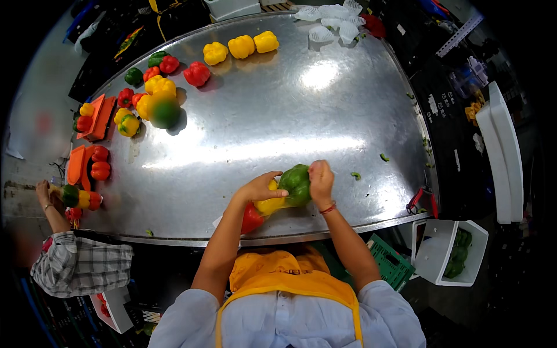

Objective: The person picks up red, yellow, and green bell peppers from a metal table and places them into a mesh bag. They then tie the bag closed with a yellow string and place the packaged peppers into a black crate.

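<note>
A fine mesh net encloses a row of three bell peppers on the steel table right before me. The red pepper lies nearest my body, partly behind my left forearm. The yellow pepper is in the middle, and the green pepper is at the right end. My left hand grips the pack around the yellow pepper, its thumb reaching the green one. Closed in a fist, my right hand holds the net's end against the green pepper. A white label's edge shows beside my left forearm.
Loose yellow peppers and a red one sit toward the far side. Mixed peppers and orange trays occupy the left, where a co-worker's hand holds another pack. Red-handled cutters lie at right; white foam nets at the back.
</note>
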Tool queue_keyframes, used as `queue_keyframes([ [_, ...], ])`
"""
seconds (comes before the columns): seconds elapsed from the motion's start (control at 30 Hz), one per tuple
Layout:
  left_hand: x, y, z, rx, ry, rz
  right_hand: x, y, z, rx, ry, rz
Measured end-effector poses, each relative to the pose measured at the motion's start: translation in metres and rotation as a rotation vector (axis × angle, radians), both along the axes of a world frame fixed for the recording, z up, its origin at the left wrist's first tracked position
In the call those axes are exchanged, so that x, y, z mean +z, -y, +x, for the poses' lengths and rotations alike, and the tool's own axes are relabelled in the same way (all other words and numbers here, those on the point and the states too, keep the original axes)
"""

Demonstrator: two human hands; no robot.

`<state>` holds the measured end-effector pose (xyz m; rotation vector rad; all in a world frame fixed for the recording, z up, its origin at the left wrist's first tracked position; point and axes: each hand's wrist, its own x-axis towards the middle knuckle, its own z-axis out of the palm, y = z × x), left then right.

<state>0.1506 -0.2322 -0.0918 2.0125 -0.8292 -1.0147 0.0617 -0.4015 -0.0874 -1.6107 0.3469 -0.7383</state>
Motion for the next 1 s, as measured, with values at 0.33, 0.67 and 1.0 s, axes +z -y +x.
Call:
queue_keyframes([
  [0.33, 0.002, -0.022, -0.006, 0.024, -0.099, -0.073, 0.011, -0.047, 0.01, 0.066, 0.014, -0.725],
  [0.67, 0.001, -0.014, -0.008, 0.227, -0.223, -0.041, 0.009, -0.051, 0.012, 0.073, 0.022, 0.101],
  [1.0, 0.0, -0.024, -0.007, 0.141, -0.433, -0.277, 0.005, 0.022, 0.03, 0.311, 0.022, 1.317],
])
